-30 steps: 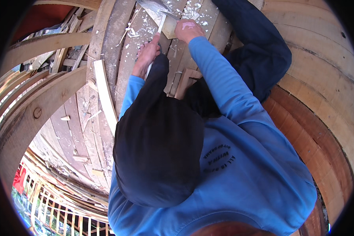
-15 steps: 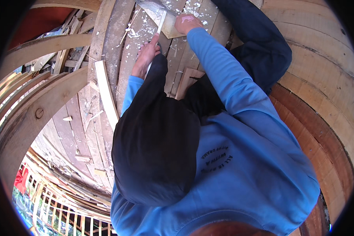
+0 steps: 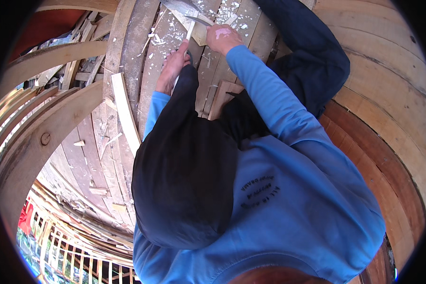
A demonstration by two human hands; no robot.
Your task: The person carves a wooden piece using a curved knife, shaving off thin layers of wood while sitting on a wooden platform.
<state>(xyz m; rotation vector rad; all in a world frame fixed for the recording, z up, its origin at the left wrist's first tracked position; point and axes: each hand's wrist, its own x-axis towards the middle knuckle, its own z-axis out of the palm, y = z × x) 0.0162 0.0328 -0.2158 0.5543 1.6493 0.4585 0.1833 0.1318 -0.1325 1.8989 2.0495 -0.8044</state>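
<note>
My left hand is closed round the lower end of a slim pale wooden stick, which points away from me. In my right hand is a knife with a dark, slightly curved blade; its handle is mostly hidden by the fingers. The blade reaches left to the upper part of the stick; whether it touches, I cannot tell. Under both lies a pale, angular piece of board. A grey, flat, shiny object shows at the top edge, its kind unclear.
White wood shavings are scattered over the plank floor. A long pale wood strip lies left of my bent legs in dark trousers. Curved timber ribs rise at left, and a planked wall curves along the right.
My right hand has shifted slightly left, and the knife blade now shows plainly across the upper part of the stick. The left hand has barely moved.
</note>
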